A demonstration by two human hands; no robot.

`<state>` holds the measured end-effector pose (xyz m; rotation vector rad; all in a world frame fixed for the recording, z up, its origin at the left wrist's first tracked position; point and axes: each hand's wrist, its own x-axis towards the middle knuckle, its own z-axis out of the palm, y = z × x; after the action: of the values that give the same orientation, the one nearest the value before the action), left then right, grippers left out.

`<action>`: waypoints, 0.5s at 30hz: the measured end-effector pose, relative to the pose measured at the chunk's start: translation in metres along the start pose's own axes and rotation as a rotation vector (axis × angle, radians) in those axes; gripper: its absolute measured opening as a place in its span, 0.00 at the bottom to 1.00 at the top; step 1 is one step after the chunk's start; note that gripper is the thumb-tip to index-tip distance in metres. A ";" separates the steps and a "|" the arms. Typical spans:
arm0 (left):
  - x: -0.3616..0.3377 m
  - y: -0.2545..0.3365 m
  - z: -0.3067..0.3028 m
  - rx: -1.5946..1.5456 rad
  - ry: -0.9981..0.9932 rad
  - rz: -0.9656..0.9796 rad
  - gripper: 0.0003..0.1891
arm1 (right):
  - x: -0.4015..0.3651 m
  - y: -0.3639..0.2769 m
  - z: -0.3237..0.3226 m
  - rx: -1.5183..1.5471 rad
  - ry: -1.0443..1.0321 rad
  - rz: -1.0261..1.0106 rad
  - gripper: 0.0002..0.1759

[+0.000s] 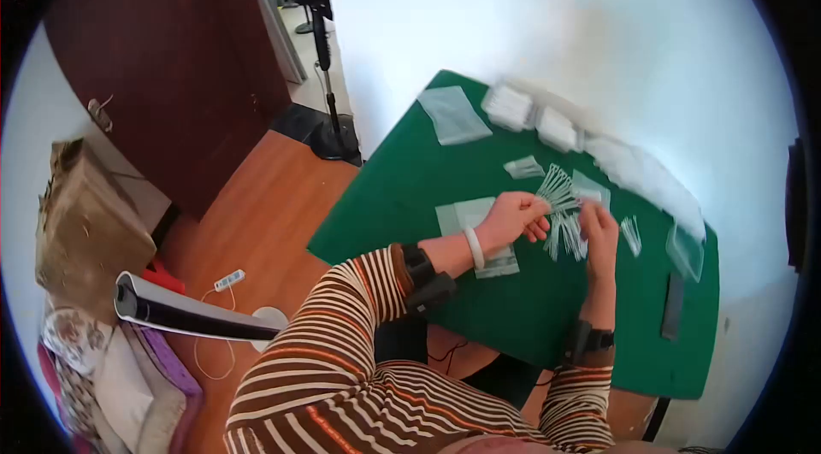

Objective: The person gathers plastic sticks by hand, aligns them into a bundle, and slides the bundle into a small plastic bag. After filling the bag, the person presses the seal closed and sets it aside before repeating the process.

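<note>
Bundle of thin pale pieces fanned in my left hand's pinch, over green table; right hand's grip unclear. Loose pile beneath, unbagged; far packets look filled.

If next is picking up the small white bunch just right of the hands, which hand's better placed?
Right, I'd say. The right hand is nearest the small white bunch; the left hand is farther off, beyond the right, and holds the fanned white strips.
</note>
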<state>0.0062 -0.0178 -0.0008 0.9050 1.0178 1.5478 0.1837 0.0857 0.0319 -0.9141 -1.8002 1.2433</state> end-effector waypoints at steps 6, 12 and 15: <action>0.001 -0.011 0.002 0.041 -0.039 0.049 0.14 | -0.013 -0.015 0.032 0.088 -0.173 0.119 0.12; 0.001 -0.014 0.009 0.254 -0.054 0.224 0.15 | -0.006 -0.002 0.033 0.198 -0.100 0.060 0.11; 0.003 -0.016 0.014 0.366 -0.029 0.281 0.14 | 0.000 -0.005 0.036 0.185 -0.078 0.076 0.10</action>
<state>0.0241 -0.0108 -0.0103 1.3688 1.2162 1.5975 0.1512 0.0696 0.0278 -0.8462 -1.6896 1.4846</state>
